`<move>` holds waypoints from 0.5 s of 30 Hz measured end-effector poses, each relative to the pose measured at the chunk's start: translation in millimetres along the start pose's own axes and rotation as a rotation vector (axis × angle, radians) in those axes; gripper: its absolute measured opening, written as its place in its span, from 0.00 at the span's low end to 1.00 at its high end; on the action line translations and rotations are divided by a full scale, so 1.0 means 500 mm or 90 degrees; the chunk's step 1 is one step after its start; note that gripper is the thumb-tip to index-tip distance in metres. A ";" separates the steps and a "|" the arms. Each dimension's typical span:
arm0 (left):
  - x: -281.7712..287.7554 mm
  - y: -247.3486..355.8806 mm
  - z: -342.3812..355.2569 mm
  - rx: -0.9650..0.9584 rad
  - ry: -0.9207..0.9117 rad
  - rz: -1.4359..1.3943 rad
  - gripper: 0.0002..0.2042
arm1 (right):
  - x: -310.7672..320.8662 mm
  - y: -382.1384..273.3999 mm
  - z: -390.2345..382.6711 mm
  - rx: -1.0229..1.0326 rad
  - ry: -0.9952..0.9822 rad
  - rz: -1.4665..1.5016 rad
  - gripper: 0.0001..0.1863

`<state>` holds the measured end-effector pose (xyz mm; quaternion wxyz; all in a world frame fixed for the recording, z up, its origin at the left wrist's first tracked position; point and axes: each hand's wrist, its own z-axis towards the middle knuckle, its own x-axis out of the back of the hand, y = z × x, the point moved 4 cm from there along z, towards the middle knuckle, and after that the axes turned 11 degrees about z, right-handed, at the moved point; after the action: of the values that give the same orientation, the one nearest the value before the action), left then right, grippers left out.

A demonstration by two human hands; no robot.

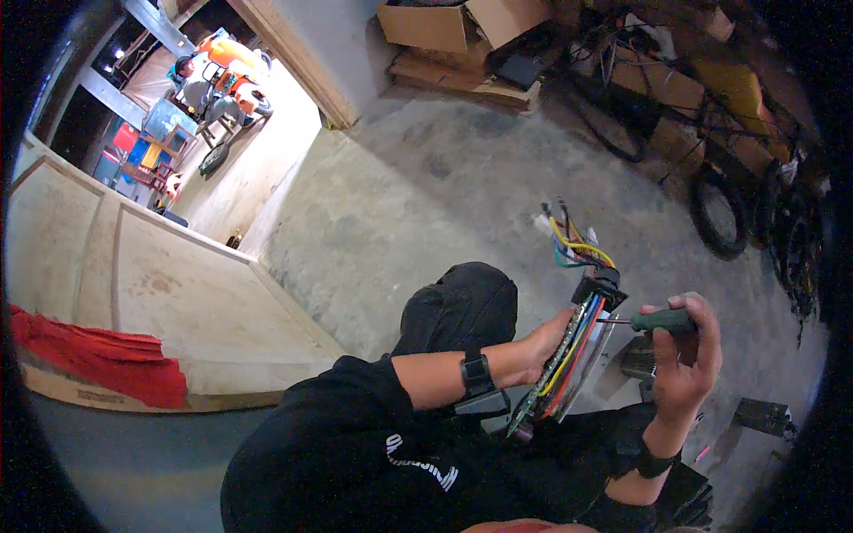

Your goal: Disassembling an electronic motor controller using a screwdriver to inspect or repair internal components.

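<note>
- Head view, item one: left hand (544,342), fingers wrapped around a long circuit board (558,371) from behind, held tilted with its upper end leaning away from the body.
- Wire bundle (573,244): yellow, green, blue and red leads fanning out of a black connector block (600,289) at the board's upper end.
- Right hand (684,355): fingers closed around the green handle of a screwdriver (653,322); its thin shaft runs left and its tip meets the board's edge just below the connector block.
- Knee (462,302) in black cloth, just left of the board.
- Concrete floor (426,186): open ground ahead and to the left.
- Plywood panel (169,284), left, edge bordering the floor; red cloth (98,355) draped on its near edge.
- Cardboard boxes (453,35) and tyres (720,213) line the far and right margins.
</note>
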<state>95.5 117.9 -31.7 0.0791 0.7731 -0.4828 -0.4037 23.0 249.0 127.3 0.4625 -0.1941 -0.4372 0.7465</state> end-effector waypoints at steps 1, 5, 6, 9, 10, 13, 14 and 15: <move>-0.008 0.010 -0.022 0.026 0.029 -0.021 0.26 | -0.005 -0.011 0.002 0.030 -0.007 -0.048 0.21; -0.022 0.030 -0.040 -0.029 -0.033 -0.073 0.23 | -0.016 -0.031 0.005 0.079 -0.004 -0.145 0.20; -0.018 0.024 -0.035 -0.032 -0.019 -0.079 0.22 | -0.018 -0.032 0.006 0.077 0.003 -0.142 0.20; -0.018 0.021 -0.030 -0.031 0.010 -0.085 0.22 | -0.013 -0.036 -0.002 0.109 0.007 -0.209 0.21; -0.019 0.021 -0.033 -0.026 0.015 -0.080 0.22 | -0.015 -0.037 -0.001 0.116 0.000 -0.234 0.22; -0.027 0.012 -0.027 0.007 0.008 -0.097 0.22 | -0.022 -0.045 0.005 0.129 -0.020 -0.275 0.23; -0.037 0.016 -0.028 0.022 0.000 -0.104 0.22 | -0.022 -0.042 0.006 0.128 -0.020 -0.263 0.23; -0.039 0.021 -0.037 0.038 -0.002 -0.088 0.22 | -0.022 -0.040 0.008 0.127 -0.021 -0.251 0.22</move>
<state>97.1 123.5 -3.3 0.0275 0.8060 -0.4400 -0.3950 36.2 241.4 144.6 0.6091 -0.0461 -0.3981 0.6844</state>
